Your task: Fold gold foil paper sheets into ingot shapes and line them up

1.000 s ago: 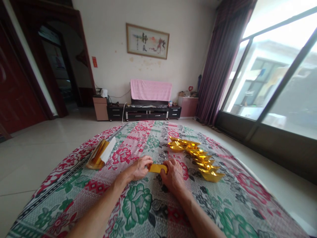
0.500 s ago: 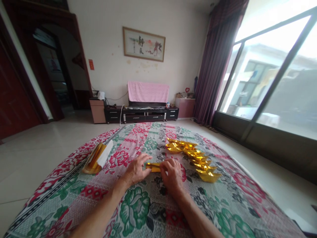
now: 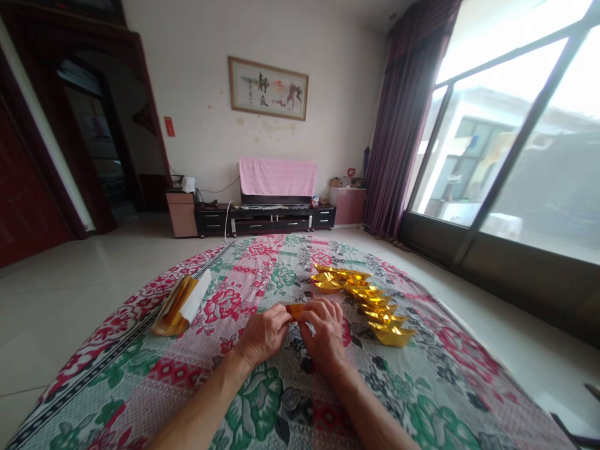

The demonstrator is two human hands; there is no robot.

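A folded strip of gold foil paper (image 3: 295,310) is held between my two hands over the middle of the table. My left hand (image 3: 265,335) pinches its left end between thumb and fingers. My right hand (image 3: 323,331) grips the other end, its fingers covering much of the strip. To the right, several shiny gold paper ingots (image 3: 392,333) stand in a bent row, apart from my hand. On the left lies a stack of gold paper sheets (image 3: 175,306), curled, with a white side (image 3: 197,299) showing.
A floral cloth (image 3: 253,406) in red, green and grey covers the rounded table. Beyond it, a low black TV cabinet (image 3: 272,219) stands by the wall, with a pink towel (image 3: 277,177) over the television. Large windows (image 3: 497,150) are on the right.
My left hand has closed from a looser, spread pose into a pinch on the strip's left end. The strip now looks tilted and darker. The camera view has shifted slightly.
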